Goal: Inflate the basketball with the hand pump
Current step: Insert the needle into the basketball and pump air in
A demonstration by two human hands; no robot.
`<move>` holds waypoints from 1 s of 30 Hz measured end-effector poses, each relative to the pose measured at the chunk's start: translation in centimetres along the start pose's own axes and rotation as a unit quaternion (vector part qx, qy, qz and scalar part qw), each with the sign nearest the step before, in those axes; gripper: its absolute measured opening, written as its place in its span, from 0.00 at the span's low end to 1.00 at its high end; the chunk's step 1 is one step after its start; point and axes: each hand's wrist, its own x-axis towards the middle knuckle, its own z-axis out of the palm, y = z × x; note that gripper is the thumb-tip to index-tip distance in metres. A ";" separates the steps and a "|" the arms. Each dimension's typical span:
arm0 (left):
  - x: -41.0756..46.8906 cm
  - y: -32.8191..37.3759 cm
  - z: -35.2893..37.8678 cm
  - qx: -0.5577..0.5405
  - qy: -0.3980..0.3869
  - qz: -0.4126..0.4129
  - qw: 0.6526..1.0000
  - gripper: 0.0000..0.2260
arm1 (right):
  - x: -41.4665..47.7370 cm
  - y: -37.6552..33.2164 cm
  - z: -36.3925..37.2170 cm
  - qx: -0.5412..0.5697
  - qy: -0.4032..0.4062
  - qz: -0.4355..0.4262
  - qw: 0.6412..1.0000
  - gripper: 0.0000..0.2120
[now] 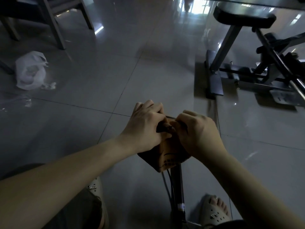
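Basketball (166,156) sags limp and creased, gripped by left hand (145,126) and right hand (198,133) above the slim black pump (177,184).

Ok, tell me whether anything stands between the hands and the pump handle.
Nothing visible does. The left hand and right hand are both curled around the pump handle already. The brown basketball sits just beneath them, against the pump barrel, not between hands and handle.
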 end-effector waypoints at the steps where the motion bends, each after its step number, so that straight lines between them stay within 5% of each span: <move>1: 0.0 0.0 0.1 0.012 -0.005 0.006 1.000 0.16 | 0.0 0.0 -0.1 -0.021 -0.016 -0.007 1.000 0.16; 9: -0.3 -0.2 0.5 0.039 -0.041 0.021 0.998 0.13 | -0.8 -2.1 0.8 -0.102 -0.097 0.044 0.989 0.09; 14: -0.6 0.0 0.5 0.002 -0.089 -0.007 0.996 0.16 | -1.6 -2.2 2.2 -0.076 -0.069 0.056 0.993 0.10; 20: -1.0 0.6 0.5 -0.062 -0.137 -0.061 0.987 0.05 | -1.7 -2.7 3.0 -0.026 -0.046 0.050 0.997 0.12; 26: -0.5 0.0 1.1 -0.055 -0.169 -0.104 0.979 0.11 | -1.2 -1.8 2.7 -0.066 -0.129 0.083 0.986 0.14; 30: -0.5 -0.5 0.8 -0.017 -0.169 -0.050 0.984 0.10 | -1.2 -1.4 2.2 0.034 -0.166 0.092 0.981 0.14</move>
